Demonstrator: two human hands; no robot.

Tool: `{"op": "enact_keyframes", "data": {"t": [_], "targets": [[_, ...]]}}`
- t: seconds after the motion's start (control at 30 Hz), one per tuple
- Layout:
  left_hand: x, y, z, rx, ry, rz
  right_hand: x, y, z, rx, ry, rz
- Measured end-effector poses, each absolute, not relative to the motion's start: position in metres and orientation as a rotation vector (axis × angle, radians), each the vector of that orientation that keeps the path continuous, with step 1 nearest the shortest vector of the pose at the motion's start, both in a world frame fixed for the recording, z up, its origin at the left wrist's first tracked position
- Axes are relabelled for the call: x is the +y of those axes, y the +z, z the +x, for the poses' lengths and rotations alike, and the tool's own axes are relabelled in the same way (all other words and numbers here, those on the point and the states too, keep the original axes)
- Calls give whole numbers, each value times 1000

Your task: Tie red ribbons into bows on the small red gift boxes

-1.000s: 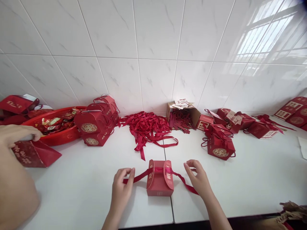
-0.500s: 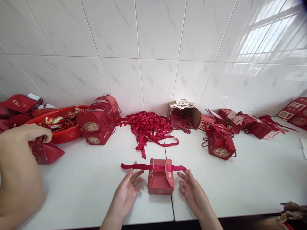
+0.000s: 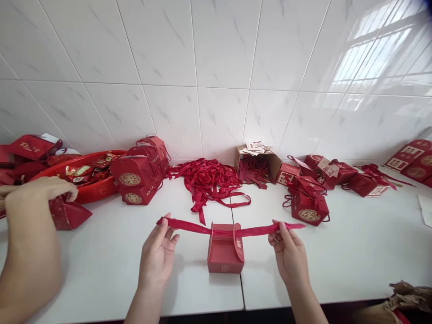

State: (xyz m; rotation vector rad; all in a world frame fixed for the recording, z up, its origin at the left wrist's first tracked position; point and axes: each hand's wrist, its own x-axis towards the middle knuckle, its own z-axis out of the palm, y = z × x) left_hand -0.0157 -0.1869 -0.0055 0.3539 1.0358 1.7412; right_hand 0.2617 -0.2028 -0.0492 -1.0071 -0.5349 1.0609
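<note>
A small red gift box (image 3: 225, 254) stands on the white table in front of me, its top flaps raised. One red ribbon (image 3: 254, 231) runs through the flaps and stretches out to both sides. My left hand (image 3: 158, 252) pinches the ribbon near its left end, between thumb and fingers. On the other side, my right hand (image 3: 290, 254) pinches it a little short of its right end, so the tip sticks out beyond the fingers. Both hands are raised on either side of the box and apart from it.
A co-worker's hand (image 3: 47, 189) holds a red pouch (image 3: 69, 215) at the left, by a red basin (image 3: 97, 191) of wrapped sweets. Along the wall lie stacked red boxes (image 3: 141, 175), a ribbon heap (image 3: 209, 177), an open carton (image 3: 275, 162) and several tied boxes (image 3: 308, 209).
My hands have moved apart and up, now gripping the ribbon and drawing it wider and tauter. The co-worker's hand has shifted slightly.
</note>
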Motion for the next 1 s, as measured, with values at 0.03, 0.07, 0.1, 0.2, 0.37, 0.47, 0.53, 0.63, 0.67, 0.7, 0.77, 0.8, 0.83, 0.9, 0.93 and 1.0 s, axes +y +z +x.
{"op": "enact_keyframes", "data": {"t": [0.03,0.07,0.1,0.2,0.37,0.47,0.53,0.63,0.67,0.7,0.77,0.8,0.83,0.9,0.93,1.0], "targets": [[-185,0,-16,1054,1776,440,-202,-41,263,-608,987,-1058],[-183,6,-16,1065,1804,529,-200,-33,264,-675,903,-1112],[-181,11,-15,1071,1816,617,-199,-24,265,-731,819,-1154],[-176,27,-8,1085,1792,858,-192,1,262,-854,640,-1147],[-168,56,13,1024,1762,1188,-178,41,247,-1074,643,-961],[-163,72,23,956,1746,1315,-171,57,235,-1168,714,-873],[-161,79,28,927,1745,1373,-168,64,229,-1217,735,-861],[-158,88,32,886,1716,1385,-167,67,223,-1251,788,-858],[-158,91,32,868,1704,1366,-167,67,223,-1252,813,-851],[-158,95,33,849,1698,1341,-167,67,223,-1250,838,-842],[-159,100,34,814,1702,1300,-168,66,224,-1236,869,-819],[-159,103,33,803,1702,1292,-168,66,225,-1229,871,-809],[-160,104,33,799,1691,1292,-168,66,225,-1228,867,-805],[-161,105,32,807,1636,1307,-170,66,226,-1239,852,-808],[-161,105,32,816,1606,1314,-170,67,227,-1245,846,-807],[-162,102,32,829,1561,1323,-172,68,228,-1251,835,-799]]}}
